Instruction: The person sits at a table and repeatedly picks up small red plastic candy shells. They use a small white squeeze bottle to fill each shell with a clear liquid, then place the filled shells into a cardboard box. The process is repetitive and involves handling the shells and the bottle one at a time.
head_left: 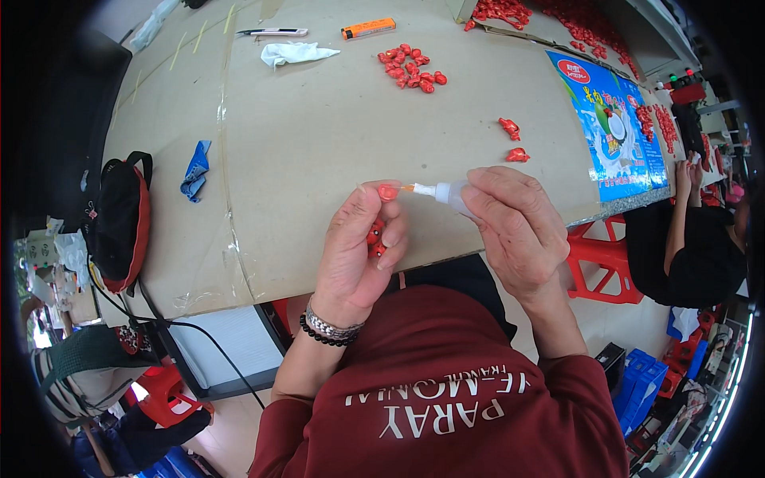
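Between the thumb and forefinger of my left hand [351, 247] is a small red piece [388, 193]; more red pieces [376, 239] are tucked in its curled fingers. My right hand [519, 227] grips a translucent white squeeze bottle [456, 197], lying almost level. Its narrow orange tip meets or nearly meets the pinched piece; contact is too small to tell. Beyond my right hand, two loose red pieces [514, 139] lie on the table. A cluster of similar red pieces [412, 67] sits farther back.
On the table [303, 143] are a cutter knife [272, 33], an orange tube-like item [368, 29], a crumpled tissue [296, 53], a blue scrap [195, 171] and a black-and-red bag [123, 223]. A blue printed sheet [610, 127] lies right. Another person [689, 231] sits beyond a red stool [607, 267].
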The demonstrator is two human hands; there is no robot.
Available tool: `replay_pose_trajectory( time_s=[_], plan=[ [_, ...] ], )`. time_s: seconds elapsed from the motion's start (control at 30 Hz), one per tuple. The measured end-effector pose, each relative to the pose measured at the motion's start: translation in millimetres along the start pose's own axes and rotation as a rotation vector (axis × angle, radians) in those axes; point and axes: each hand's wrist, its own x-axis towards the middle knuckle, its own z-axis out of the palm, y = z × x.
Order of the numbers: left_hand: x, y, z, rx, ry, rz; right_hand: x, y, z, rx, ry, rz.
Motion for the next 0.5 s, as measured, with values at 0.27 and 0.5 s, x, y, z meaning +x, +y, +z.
replay_pose_trajectory(
  time_s=[0.27, 0.5],
  plan=[
    [-0.1, -0.4, -1.5, 0.011, -0.004, 0.024, 0.1, 0.6, 1.1, -0.043, 0.005, -0.032],
    [0.7, 1.2, -1.5, 0.036, -0.015, 0.044, 1.0, 0.4, -0.2, -0.059, 0.020, -0.059]
  ],
)
